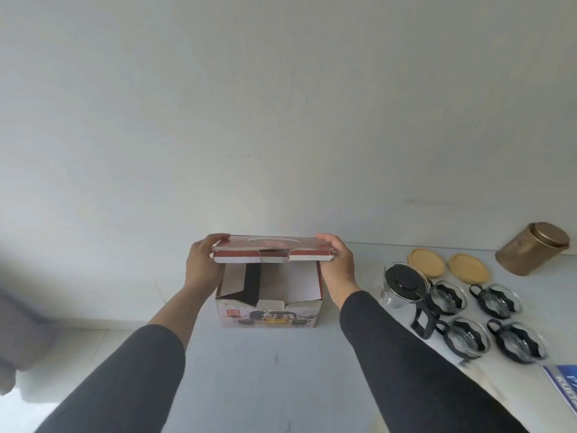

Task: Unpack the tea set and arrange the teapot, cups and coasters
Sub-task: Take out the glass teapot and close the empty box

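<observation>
Box point(269, 303) interior hidden beneath lid point(272, 249).

I'm seeing the printed tea set box point(270, 307) standing on the tabletop point(265, 370), lid point(271, 250) lifted. Right of it are sitting the black-lidded glass teapot point(404, 287), four black-holdered glass cups point(448, 296) and two bamboo coasters point(427, 264).

The raised lid point(271, 249) is hiding the back of the box's point(270, 314) inside, and the fingertips of both hands are disappearing behind its ends. At the right edge a blue printed sheet point(563, 384) is being cut off, its lettering unreadable, while something grey point(22, 332) is blurring at the left.
</observation>
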Tool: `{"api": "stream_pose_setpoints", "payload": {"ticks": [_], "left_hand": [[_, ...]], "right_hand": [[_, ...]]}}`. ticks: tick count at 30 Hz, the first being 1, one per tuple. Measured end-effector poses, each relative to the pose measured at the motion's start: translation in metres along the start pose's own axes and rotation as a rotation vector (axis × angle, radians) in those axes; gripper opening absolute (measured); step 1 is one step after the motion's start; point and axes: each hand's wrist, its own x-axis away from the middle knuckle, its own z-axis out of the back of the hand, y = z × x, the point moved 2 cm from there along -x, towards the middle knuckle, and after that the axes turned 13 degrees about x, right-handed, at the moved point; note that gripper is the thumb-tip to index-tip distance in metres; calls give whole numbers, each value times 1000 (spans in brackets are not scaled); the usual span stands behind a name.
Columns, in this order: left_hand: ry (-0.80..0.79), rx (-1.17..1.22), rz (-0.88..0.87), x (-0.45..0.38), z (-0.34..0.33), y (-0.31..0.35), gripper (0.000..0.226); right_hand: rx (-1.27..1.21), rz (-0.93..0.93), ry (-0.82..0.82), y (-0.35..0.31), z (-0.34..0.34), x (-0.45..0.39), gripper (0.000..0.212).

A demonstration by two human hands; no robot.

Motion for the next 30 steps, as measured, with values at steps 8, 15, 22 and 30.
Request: {"api": "stream_pose_setpoints", "payload": {"ticks": [8, 15, 22, 30], "left_hand": [[-250, -255, -57, 32, 33, -18, 70], [-272, -303, -160, 54, 39, -19, 46], [-375, -276, -178, 61, 40, -18, 37], [-362, -337, -273, 63, 36, -29, 39]], "right_hand": [[334, 161, -45, 14, 17, 54, 65], [593, 222, -147, 14, 25, 71, 34], [702, 320, -208, 19, 20, 90, 46], [754, 408, -108, 13, 13, 92, 31]]}}
